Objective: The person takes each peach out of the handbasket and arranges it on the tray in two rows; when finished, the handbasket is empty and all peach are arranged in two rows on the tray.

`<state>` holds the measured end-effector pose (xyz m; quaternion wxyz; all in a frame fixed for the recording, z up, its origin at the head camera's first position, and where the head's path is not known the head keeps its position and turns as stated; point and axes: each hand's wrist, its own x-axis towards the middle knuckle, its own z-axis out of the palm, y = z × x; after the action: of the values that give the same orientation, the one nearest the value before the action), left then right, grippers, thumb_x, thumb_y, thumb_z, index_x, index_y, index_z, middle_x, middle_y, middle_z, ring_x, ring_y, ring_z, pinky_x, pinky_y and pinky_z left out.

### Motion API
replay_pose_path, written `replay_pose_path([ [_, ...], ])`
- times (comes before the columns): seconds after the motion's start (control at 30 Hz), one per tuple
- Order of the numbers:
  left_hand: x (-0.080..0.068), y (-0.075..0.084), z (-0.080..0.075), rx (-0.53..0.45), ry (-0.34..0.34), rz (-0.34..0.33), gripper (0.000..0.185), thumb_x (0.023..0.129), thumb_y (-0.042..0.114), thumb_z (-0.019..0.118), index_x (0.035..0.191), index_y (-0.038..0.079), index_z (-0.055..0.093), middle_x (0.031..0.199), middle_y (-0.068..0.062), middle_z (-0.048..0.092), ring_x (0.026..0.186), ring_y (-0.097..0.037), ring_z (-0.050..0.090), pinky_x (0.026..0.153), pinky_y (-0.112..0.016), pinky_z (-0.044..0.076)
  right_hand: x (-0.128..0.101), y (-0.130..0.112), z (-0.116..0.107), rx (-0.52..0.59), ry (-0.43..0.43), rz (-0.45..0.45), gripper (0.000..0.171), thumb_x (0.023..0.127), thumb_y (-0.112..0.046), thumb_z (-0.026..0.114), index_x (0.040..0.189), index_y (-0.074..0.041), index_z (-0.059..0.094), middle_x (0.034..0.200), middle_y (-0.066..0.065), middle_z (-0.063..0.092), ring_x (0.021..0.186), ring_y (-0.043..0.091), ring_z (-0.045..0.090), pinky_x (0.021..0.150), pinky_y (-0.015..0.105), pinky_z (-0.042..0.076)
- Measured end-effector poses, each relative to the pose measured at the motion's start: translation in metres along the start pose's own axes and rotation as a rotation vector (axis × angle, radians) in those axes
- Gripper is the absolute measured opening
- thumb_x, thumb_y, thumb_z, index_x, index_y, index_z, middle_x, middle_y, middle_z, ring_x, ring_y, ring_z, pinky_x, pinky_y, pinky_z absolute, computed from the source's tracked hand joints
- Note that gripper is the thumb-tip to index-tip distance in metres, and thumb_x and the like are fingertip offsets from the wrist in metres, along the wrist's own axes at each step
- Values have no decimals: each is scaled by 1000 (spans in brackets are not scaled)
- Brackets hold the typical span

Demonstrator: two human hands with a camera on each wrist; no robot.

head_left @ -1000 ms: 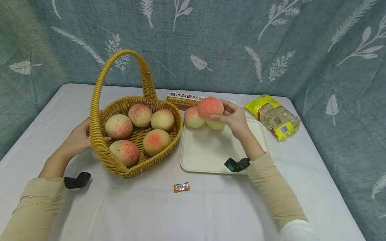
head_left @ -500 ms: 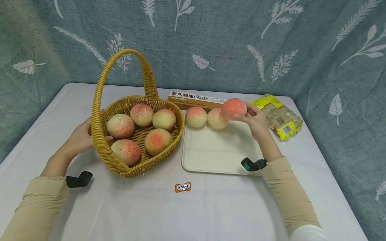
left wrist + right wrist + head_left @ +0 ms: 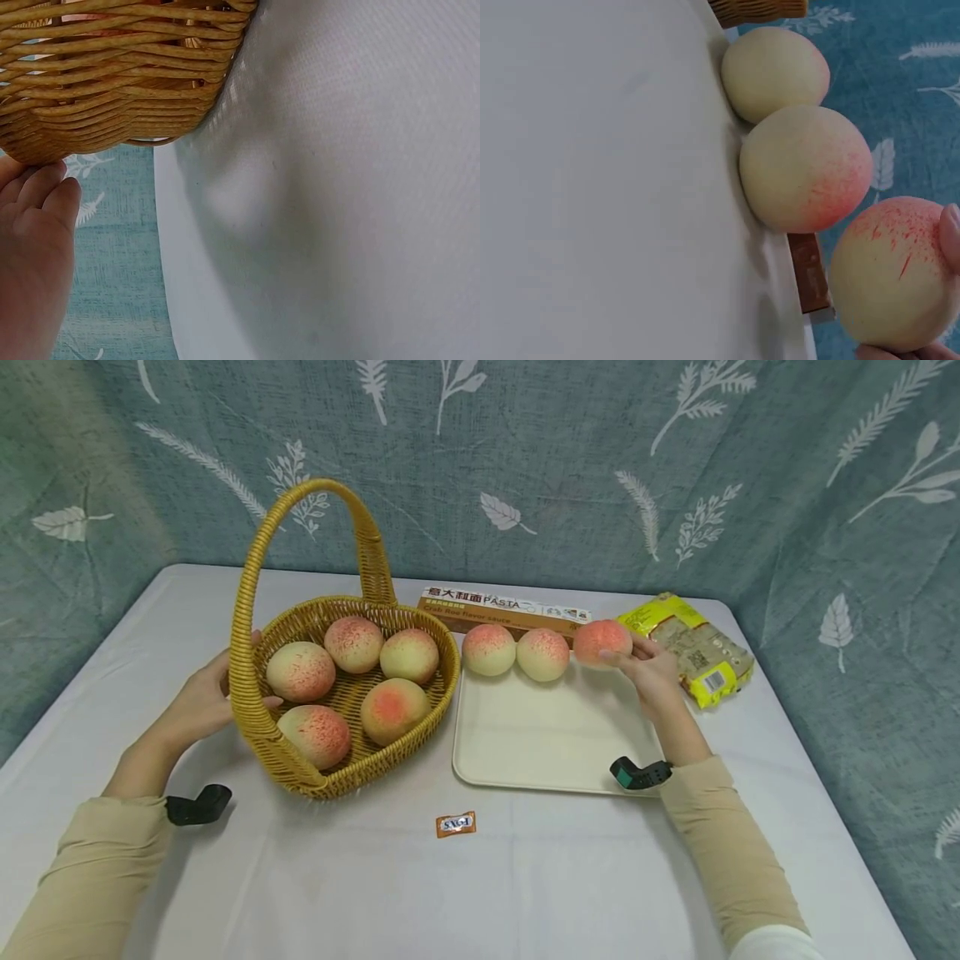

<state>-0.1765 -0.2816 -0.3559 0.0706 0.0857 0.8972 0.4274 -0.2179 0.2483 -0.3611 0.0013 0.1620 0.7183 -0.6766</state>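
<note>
My right hand (image 3: pixel 654 678) grips a peach (image 3: pixel 597 642) at the back right of the cream tray (image 3: pixel 555 735). In the right wrist view this peach (image 3: pixel 889 274) sits between thumb and fingers, close over the tray's edge. Beside it, two more peaches (image 3: pixel 543 655) stand in a row along the tray's back edge. My left hand (image 3: pixel 197 703) holds the left end of the wicker basket (image 3: pixel 375 770), by the foot of its tall handle. Several peaches (image 3: pixel 393 712) lie in the basket. In the left wrist view, the fingers (image 3: pixel 54 195) are against the woven wall.
Behind the tray lies a long pasta box (image 3: pixel 517 610). A yellow food packet (image 3: pixel 693 652) lies at the back right, close to the right hand. A small orange wrapped sweet (image 3: pixel 456 824) is on the white cloth in front of the tray. A patterned curtain (image 3: pixel 562 468) hangs behind the table.
My right hand has carried the peach to the right and then lowered it at the tray's back edge, past the two other peaches. My left hand stays on the basket.
</note>
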Motion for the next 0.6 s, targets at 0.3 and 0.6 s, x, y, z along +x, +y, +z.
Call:
replay_pose_path([
  [0.3, 0, 0, 0, 12, -8, -7, 97, 86, 20, 73, 157, 10, 9, 158, -25, 15, 139, -54, 17, 100, -75, 21, 11, 12, 4, -28, 66, 99, 63, 88, -6, 69, 144, 2, 43, 141, 20, 46, 104, 11, 51, 85, 16, 46],
  [0.6, -2, 3, -1, 8, -2, -5, 97, 85, 19, 73, 157, 10, 8, 157, -27, 15, 139, -54, 16, 100, -75, 21, 9, 15, -4, -196, -40, 108, 69, 89, -9, 67, 148, 2, 34, 146, 21, 42, 127, 23, 44, 95, 23, 43],
])
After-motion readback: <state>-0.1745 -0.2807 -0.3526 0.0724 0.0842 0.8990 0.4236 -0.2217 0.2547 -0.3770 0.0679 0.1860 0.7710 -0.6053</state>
